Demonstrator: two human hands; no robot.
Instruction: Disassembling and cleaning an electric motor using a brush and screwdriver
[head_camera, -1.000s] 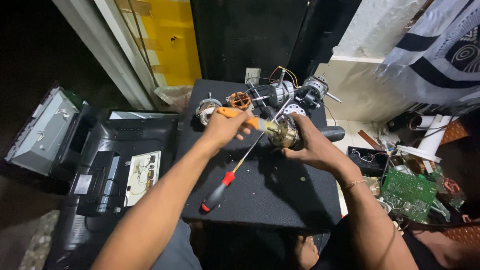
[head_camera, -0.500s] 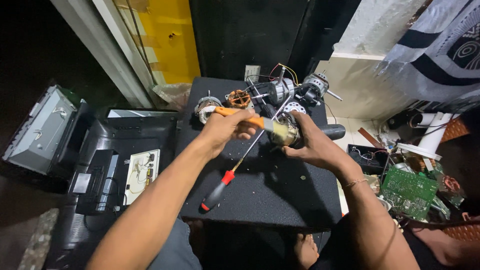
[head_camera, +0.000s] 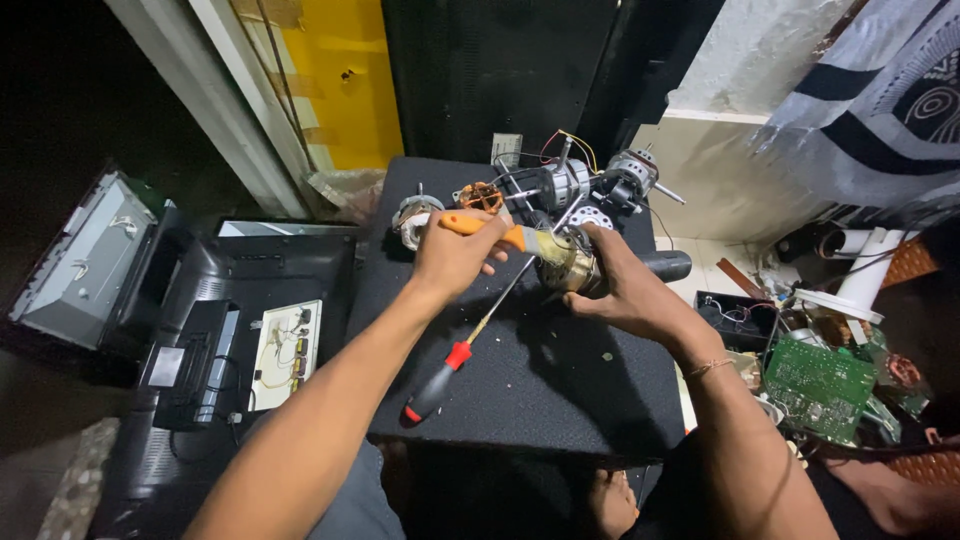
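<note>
My left hand (head_camera: 452, 255) grips an orange-handled tool (head_camera: 490, 232) whose tip meets a brass-coloured motor part (head_camera: 566, 262). My right hand (head_camera: 625, 290) holds that motor part steady on the black tabletop (head_camera: 560, 380). A long screwdriver with a red and black handle (head_camera: 440, 378) lies diagonally on the tabletop below my left hand, its shaft running up toward the motor part.
Several small electric motors and coils (head_camera: 560, 185) sit at the table's far edge. An opened black appliance with a circuit board (head_camera: 285, 340) lies on the floor to the left. A green circuit board (head_camera: 818, 375) and white pipes (head_camera: 860, 270) lie to the right.
Both hands have stayed on the motor part; the orange-handled tool has shifted only slightly. The screwdriver on the table has not moved.
</note>
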